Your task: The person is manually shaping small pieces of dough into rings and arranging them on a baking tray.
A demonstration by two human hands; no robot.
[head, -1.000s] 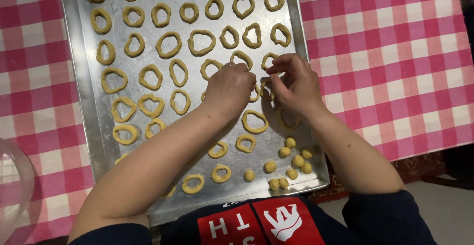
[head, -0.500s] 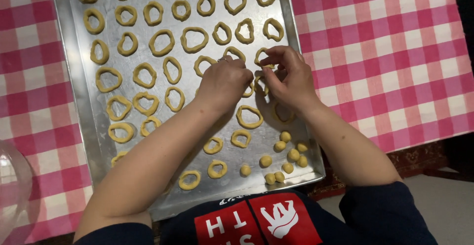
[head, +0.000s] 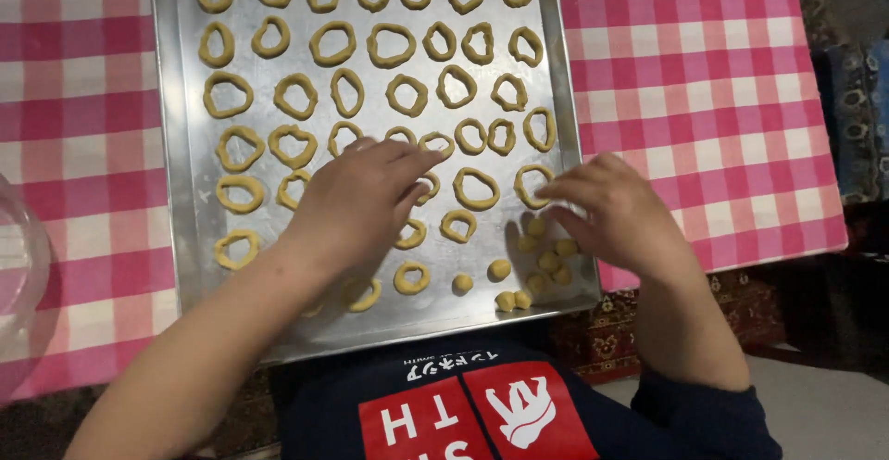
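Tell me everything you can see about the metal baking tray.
The baking tray is a flat rectangle of dull silver metal with a low raised rim. It lies on a pink-and-white checked tablecloth, its near edge by the person's body. Rows of pale dough rings cover it, with small dough balls in the near right corner. The left hand and right hand hover over it.

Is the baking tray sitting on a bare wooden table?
No, the baking tray rests on a pink-and-white checked tablecloth that shows on both sides of it.
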